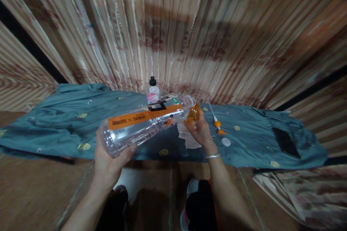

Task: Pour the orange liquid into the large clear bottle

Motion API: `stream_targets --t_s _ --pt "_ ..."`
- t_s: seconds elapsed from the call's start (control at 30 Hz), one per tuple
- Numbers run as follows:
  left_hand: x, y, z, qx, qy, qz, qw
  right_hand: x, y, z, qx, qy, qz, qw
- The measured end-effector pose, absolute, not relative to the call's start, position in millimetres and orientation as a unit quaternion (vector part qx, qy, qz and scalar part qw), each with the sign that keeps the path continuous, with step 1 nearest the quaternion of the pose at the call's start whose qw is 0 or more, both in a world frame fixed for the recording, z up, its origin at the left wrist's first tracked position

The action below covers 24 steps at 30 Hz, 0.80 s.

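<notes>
- Curtain (189,25): striped pink-brown fabric with reddish print, fills the whole background behind the table.
- Table cloth (67,126): blue-grey, wrinkled, small yellow round motifs, covers the low table across the frame. Brown tiled floor (32,191) below it.
- Big bottle (146,122): clear plastic, orange label band with a black mark, cap off, looks empty. Held above the table's near edge, lying almost flat, mouth a bit higher and pointing right.
- Left hand (108,162): closed around the bottle's base end, fingers wrapped under it.
- Right hand (199,130): half-curled at the bottle's mouth, holding a small orange container (193,114) right against the opening. Contents too blurred to tell. Silver bracelet (213,156) on the wrist.
- Phone (286,142): dark, flat on the cloth, far right, well apart from the hands.
- Small bottle (153,92): clear with pink label and black cap, upright at the back of the table, behind the big bottle.
- Tissue (187,139): white, on the cloth under the right hand.
- Pump tube (217,121): white stem, orange head, lying just right of the right hand.
- White cap (226,142): flat on the cloth near the pump.
</notes>
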State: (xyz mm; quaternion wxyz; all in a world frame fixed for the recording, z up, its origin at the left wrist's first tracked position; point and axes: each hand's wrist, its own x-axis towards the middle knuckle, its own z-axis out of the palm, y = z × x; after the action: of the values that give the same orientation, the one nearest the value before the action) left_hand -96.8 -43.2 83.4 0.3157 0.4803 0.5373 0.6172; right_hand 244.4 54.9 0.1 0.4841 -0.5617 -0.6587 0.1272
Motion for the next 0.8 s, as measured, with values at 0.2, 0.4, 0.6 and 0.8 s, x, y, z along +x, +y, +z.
stream_targets --t_s 0.2,0.4,0.6,0.8 --pt "-99.6 -42.3 81.1 0.478 0.522 0.619 0.342 246.4 55.7 -2.6 -0.561 -0.664 0.127 0.478" --pt "-98.3 -40.6 82.3 0.478 0.513 0.624 0.344 247.8 56.1 -4.3 -0.558 -0.667 0.119 0.478" --pt "-96.7 -42.4 83.1 0.46 0.526 0.623 0.351 244.2 53.8 -0.8 -0.563 -0.662 0.12 0.479" --pt "-98.3 -41.9 80.3 0.465 0.519 0.624 0.354 245.4 53.7 1.1 -0.564 -0.66 0.137 0.477"
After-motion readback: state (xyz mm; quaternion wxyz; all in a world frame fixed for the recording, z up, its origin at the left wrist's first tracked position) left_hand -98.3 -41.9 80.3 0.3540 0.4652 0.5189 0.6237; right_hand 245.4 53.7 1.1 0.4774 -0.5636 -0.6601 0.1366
